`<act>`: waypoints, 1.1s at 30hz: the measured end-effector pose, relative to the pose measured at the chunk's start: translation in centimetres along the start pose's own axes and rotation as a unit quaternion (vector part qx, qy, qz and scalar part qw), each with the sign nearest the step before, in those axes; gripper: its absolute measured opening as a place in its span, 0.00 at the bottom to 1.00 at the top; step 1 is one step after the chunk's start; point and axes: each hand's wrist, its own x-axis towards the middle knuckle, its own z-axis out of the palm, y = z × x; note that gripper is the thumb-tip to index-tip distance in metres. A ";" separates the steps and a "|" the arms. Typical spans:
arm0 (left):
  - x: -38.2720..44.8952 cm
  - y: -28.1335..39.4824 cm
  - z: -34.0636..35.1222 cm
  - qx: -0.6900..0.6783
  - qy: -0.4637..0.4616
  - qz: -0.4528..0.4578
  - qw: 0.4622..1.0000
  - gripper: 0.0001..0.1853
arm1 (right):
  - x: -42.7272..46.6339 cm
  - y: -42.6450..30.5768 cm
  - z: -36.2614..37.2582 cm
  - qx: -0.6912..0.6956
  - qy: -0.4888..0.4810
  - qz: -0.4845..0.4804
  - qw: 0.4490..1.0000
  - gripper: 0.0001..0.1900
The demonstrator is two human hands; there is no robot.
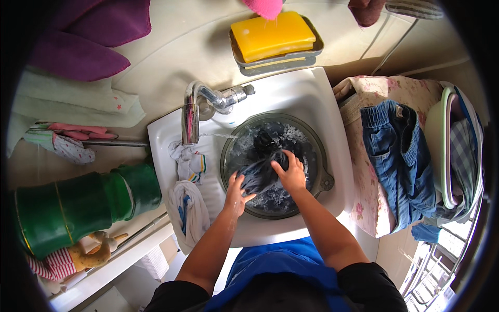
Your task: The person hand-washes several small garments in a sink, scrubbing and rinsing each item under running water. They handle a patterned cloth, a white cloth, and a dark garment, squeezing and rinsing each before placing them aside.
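Note:
A dark wet cloth (257,173) is stretched between my two hands over a round basin (324,156) of soapy water. My left hand (236,195) grips its lower left end, and my right hand (289,171) holds the upper right end. More dark fabric (263,140) lies in the water behind it, with suds around it. The basin stands in a white sink (331,117). From the chrome faucet (190,117) a thin stream of water runs into the basin.
White socks (191,163) and a white cloth (191,206) lie on the sink's left ledge. Yellow soap (273,37) sits in a wall dish (317,46). Blue jeans (397,163) rest on a floral cover (364,195) at right, beside a pale tub (438,128). A green cylinder (78,210) is at left.

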 end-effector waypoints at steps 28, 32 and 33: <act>2.4 0.3 -0.7 -0.206 -0.320 -0.060 0.923 0.18 | -6.8 -8.2 -1.5 0.082 0.036 -0.307 0.947 0.14; -1.0 1.9 2.3 -0.033 -0.088 0.056 0.994 0.11 | -3.3 -3.3 -2.1 0.017 0.023 -0.062 0.998 0.17; -1.1 1.6 2.1 0.057 -0.102 0.154 0.981 0.13 | -3.3 -1.0 -1.8 0.047 0.011 -0.100 0.994 0.15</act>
